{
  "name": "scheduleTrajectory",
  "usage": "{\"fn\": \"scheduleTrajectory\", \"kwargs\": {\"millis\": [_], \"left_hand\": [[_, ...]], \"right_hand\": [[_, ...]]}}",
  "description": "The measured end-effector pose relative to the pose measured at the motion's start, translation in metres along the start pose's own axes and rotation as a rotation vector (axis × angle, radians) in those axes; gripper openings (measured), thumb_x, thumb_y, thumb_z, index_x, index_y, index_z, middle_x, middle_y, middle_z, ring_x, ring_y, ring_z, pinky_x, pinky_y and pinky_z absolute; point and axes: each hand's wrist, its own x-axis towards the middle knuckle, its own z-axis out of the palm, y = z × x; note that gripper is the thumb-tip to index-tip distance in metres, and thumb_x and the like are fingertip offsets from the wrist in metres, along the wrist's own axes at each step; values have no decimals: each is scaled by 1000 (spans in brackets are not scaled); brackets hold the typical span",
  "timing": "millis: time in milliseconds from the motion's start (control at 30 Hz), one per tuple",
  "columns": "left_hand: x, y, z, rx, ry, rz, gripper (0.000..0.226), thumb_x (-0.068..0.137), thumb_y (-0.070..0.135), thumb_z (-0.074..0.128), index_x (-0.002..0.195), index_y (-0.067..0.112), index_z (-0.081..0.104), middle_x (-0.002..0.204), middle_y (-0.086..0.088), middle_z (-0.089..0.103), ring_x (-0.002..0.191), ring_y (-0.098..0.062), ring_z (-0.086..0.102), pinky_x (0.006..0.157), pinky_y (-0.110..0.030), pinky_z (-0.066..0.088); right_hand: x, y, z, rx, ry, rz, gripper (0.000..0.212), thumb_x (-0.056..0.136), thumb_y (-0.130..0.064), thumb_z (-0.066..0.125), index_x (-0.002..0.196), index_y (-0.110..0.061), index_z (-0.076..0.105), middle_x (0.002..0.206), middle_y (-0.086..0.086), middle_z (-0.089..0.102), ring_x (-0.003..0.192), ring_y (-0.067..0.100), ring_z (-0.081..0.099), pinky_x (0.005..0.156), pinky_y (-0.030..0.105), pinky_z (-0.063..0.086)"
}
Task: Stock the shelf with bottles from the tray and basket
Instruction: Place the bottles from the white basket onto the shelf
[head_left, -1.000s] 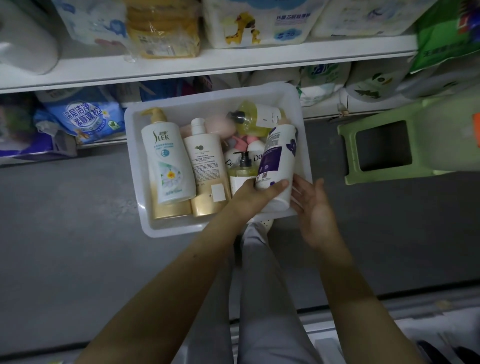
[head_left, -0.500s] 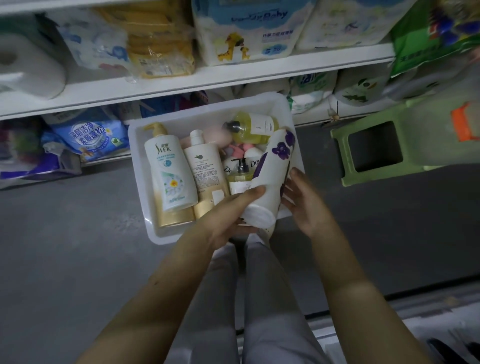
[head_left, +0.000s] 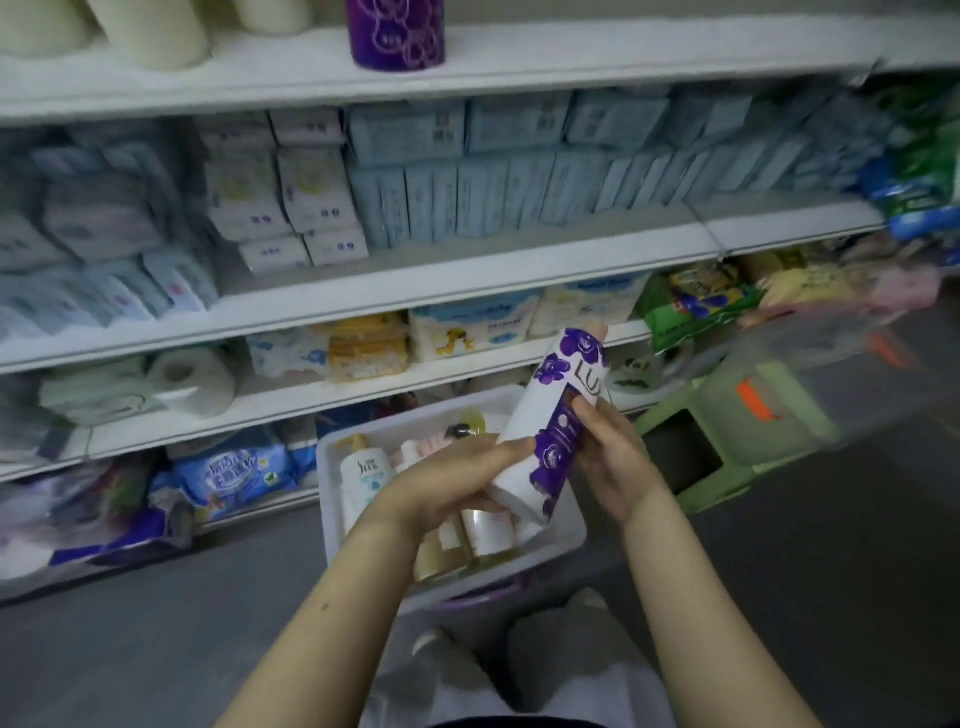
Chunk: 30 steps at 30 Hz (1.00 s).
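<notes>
A white bottle with purple flowers (head_left: 551, 415) is lifted above the white tray (head_left: 332, 488), tilted with its top toward the shelves. My left hand (head_left: 441, 483) grips its lower end from the left. My right hand (head_left: 610, 457) holds its right side with curled fingers. In the tray lie a white and gold pump bottle (head_left: 363, 475) and several other bottles, partly hidden by my hands. The tray sits on the floor against the bottom shelf.
White shelves (head_left: 467, 280) rise ahead, packed with tissue packs, paper rolls (head_left: 187, 379) and boxes. A green plastic stool (head_left: 727, 436) lies on its side to the right of the tray. Grey floor spreads left and right of my knees.
Both hands have raised the purple-flower bottle out of the tray. My head has tilted up, bringing the higher shelves into view.
</notes>
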Motion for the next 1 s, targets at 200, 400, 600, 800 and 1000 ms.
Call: {"fn": "scheduleTrajectory", "kwargs": {"millis": [200,400,600,800,1000], "left_hand": [[10,43,36,123,2,74,93,51,74,78,122,20,57,107,-6,73,101,-23,69,93,-40,54],[38,89,98,-41,58,216,56,74,48,75,119,19,56,106,-6,74,101,-23,70,97,-41,52],[64,146,158,-163,139,365,65,69,47,77,120,15,55,99,-5,75,90,-18,72,76,-30,57],[62,183,172,-176,253,448,48,77,42,65,114,12,58,99,-8,75,91,-20,71,81,-32,57],[39,203,147,-27,452,476,41,84,46,65,114,18,59,98,-4,76,95,-21,71,91,-37,55]], "right_hand": [[-9,-63,-1,-48,129,-103,71,63,-23,79,128,-6,54,109,12,72,90,22,72,71,35,57],[-5,-153,-46,61,-50,-125,35,79,-24,67,112,-10,66,103,8,73,96,21,68,92,40,53],[11,-250,-77,-193,-277,-177,42,74,-18,68,115,-12,63,96,3,75,86,17,70,73,28,54],[37,-293,-65,-233,-417,-173,63,69,-18,74,129,-16,53,108,5,73,97,22,70,78,35,55],[40,-298,-23,-214,-476,-264,67,67,-17,75,131,-14,54,112,6,72,99,22,70,72,29,57]]}}
